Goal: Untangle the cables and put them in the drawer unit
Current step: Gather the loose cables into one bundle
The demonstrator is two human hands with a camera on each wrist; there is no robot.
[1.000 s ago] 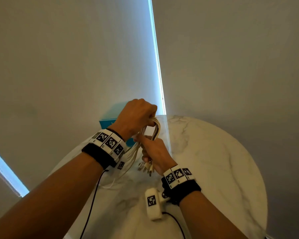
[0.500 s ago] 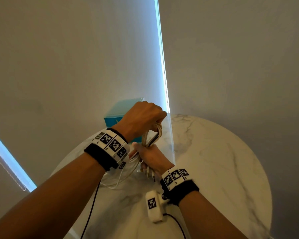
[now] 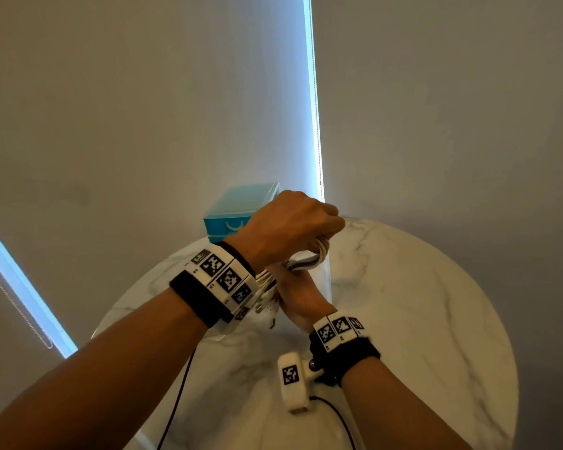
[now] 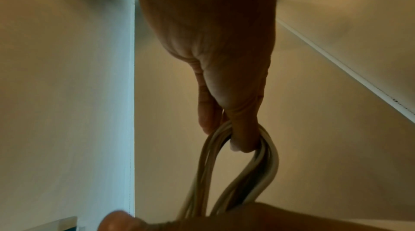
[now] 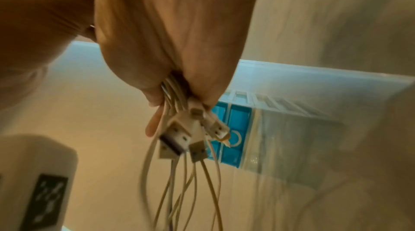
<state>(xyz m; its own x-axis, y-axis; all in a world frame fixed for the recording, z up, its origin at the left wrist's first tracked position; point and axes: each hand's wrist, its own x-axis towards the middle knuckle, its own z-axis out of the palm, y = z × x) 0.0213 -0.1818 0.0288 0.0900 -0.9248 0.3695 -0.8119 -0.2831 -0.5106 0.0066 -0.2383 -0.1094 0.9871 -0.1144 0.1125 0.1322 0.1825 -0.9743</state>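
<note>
**Two hands gathering one bundle of white cables above the worktop**

Nearest, the right hand (image 3: 301, 295) is gripping the white cables (image 5: 179, 172) just behind their USB plugs (image 5: 177, 139), likely keeping the loose ends together so they are not snagging. Just above it, the left hand (image 3: 293, 230) is hooking a finger through the folded loop (image 4: 242, 162) and curling round it, probably holding the strands taut and off the marble worktop (image 3: 403, 303). Farther back, the blue drawer unit (image 3: 238, 209) is standing at the worktop's far edge against the wall; no cable is in it yet.
</note>
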